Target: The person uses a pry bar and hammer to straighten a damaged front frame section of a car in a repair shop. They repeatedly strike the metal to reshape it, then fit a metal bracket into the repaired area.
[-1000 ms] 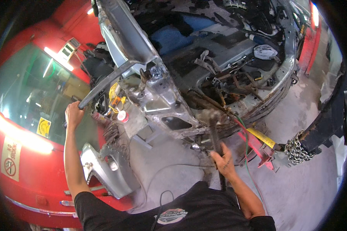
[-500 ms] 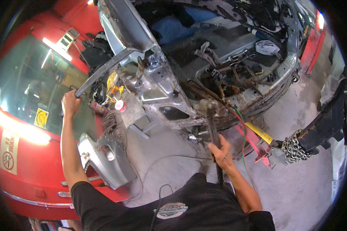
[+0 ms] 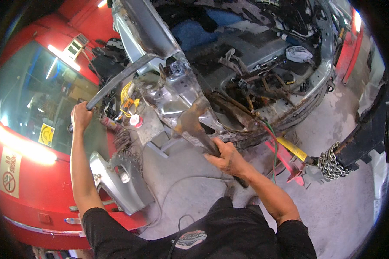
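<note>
My left hand [image 3: 81, 116] is closed round the lower end of a long grey metal bar [image 3: 119, 80]. The bar's far end reaches the stripped car body [image 3: 170, 94], by its bare metal corner. In my right hand [image 3: 229, 159] is a hammer [image 3: 199, 133], gripped by the dark handle. Its rusty brown head is tilted up and left, in front of the bare metal panel; whether it touches the panel I cannot tell. Part of an oval opening in the panel is hidden behind the hammer.
Loose tools and parts lie inside the car. A red vehicle [image 3: 43, 181] stands at left, with a silver body panel [image 3: 123, 185] beside it. A small stand [image 3: 149, 131] carries a red-and-white tub [image 3: 136, 121]. At right are a yellow bar [image 3: 291, 149] and a chain [image 3: 330, 164]; hoses cross the floor.
My right hand has moved up and left, swinging the hammer from nearly upright to a slant with its head farther left. My left hand still grips the bar, almost in place.
</note>
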`<state>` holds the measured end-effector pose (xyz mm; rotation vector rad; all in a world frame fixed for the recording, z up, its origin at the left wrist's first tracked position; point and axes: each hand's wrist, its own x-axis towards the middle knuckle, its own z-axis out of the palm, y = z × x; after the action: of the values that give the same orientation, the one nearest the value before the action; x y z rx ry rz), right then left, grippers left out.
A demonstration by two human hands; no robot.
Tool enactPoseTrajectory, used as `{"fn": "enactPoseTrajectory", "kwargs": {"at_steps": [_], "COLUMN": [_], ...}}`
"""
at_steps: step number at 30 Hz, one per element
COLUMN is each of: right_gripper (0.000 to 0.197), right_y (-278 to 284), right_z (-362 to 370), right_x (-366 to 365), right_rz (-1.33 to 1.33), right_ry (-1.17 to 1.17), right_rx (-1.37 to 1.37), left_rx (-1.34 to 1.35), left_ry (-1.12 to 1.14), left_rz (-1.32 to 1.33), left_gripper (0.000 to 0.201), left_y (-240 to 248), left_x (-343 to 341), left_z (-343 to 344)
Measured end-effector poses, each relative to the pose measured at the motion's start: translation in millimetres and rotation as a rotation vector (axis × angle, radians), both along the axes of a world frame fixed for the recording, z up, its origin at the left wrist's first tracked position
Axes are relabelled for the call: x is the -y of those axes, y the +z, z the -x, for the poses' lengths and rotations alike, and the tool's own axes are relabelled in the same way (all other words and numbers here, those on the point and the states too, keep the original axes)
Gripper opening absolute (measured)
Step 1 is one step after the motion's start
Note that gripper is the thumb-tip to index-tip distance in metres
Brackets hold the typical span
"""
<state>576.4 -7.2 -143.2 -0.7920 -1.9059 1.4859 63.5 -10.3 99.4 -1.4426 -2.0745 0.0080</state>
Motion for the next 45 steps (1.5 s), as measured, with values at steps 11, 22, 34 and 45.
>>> {"fn": "enactPoseTrajectory", "kwargs": {"at_steps": [11,22,34,45], "right_gripper": [0.057,0.056,0.054,0.049], "right_y": [25,23,8,56], "right_z": [29,51,47,17], "right_x": [-9,4,-23,-46], "right_rz": [-0.254,-0.263,-0.201,0.078], "right_ry": [0.127,0.153,-0.06,-0.043], "right_rx": [-0.075,-0.01,-0.15,-0.12], "left_rx": [0.032,0.032,0.03,0.017], "left_ry": [0.014,-0.005,0.021,0.008], "left_rz": [0.009,-0.005,0.017,-0.003], "left_gripper": [0.022,0.022,0.021,0.021], "left_y": [-1,-3,-1,-3], "left_x": [1,0,1,3], "left_z": [-7,-4,-6,2]}}
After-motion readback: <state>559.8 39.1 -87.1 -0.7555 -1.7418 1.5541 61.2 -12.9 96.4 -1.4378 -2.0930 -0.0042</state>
